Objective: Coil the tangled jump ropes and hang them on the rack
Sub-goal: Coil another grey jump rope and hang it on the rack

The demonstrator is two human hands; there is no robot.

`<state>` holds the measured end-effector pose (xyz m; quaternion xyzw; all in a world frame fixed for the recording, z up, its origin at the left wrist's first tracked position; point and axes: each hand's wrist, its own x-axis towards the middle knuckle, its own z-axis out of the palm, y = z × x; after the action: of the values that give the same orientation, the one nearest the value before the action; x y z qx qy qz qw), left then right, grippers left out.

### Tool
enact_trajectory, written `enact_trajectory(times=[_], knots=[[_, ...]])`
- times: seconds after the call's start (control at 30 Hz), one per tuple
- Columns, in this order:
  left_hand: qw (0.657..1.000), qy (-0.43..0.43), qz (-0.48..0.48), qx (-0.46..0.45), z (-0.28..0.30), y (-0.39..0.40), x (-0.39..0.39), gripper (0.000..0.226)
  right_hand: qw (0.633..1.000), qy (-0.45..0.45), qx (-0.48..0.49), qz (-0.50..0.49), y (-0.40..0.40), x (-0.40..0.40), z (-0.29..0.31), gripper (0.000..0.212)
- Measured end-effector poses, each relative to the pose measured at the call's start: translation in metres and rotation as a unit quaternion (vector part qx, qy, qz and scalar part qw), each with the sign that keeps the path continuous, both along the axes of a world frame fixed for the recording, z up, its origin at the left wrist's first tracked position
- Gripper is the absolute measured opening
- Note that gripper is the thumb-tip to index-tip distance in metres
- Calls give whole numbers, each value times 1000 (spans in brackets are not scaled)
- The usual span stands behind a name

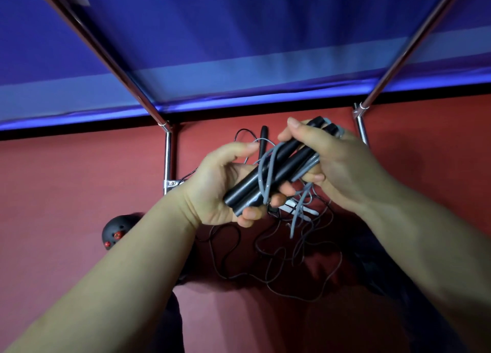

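Note:
Two black jump-rope handles [268, 170] lie side by side, wound round with grey cord [261, 177]. My left hand [220, 188] grips their lower ends. My right hand [326, 156] grips their upper ends, with loops of the grey cord under its fingers. Loose grey strands [299, 214] hang below the hands. On the red floor underneath lies a tangle of thin dark rope [276, 259], with another black handle [263, 140] and a white handle [297, 209] partly hidden behind my hands. The chrome rack [168, 156] stands just beyond.
The rack's chrome poles rise left and right, the right one [361, 124] close to my right hand. A blue padded wall [239, 47] stands behind it. A black round object with red dots [117, 233] sits on the floor left of my left forearm.

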<state>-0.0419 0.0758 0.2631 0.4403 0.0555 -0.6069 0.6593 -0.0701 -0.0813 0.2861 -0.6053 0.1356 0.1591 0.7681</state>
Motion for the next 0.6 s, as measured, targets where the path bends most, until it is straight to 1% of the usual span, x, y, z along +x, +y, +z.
enact_trajectory(times=[0.03,0.07,0.13,0.17,0.2,0.23,0.27,0.3,0.37,0.43,0.47,0.5,0.53,0.6], knots=[[999,-17,-11,-27,-3,0,0,64,1000,2,-5,-12,-1,1,-3,22],[998,-59,-21,-21,-6,1,-1,54,1000,10,-10,-21,-2,2,-6,24],[988,-142,-27,54,-10,0,-4,22,999,26,-21,-38,-4,3,-9,28],[985,-157,-14,74,-6,-4,-6,11,998,32,-21,-47,-5,4,-10,29],[985,-154,7,80,-4,-5,-5,11,997,34,-21,-59,-7,5,-13,31],[985,-145,39,83,-4,-6,-2,18,996,39,-24,-77,-8,7,-14,32],[982,-140,82,94,-6,-7,0,27,994,44,-27,-100,-10,9,-16,33],[974,-147,132,111,-8,-9,0,30,991,51,-21,-121,-12,11,-17,34],[947,-174,234,137,-13,-16,-3,24,986,63,6,-157,-14,13,-19,35],[918,-203,296,166,-18,-24,-8,22,981,71,14,-177,-14,13,-21,36],[909,-224,297,188,-19,-26,-11,20,980,75,14,-185,-14,13,-22,37],[905,-246,278,208,-20,-27,-13,17,979,77,17,-189,-14,13,-22,37],[905,-261,253,220,-19,-28,-15,15,978,78,21,-194,-14,14,-22,38],[910,-271,225,219,-16,-30,-19,19,974,90,23,-205,-15,15,-22,40]])
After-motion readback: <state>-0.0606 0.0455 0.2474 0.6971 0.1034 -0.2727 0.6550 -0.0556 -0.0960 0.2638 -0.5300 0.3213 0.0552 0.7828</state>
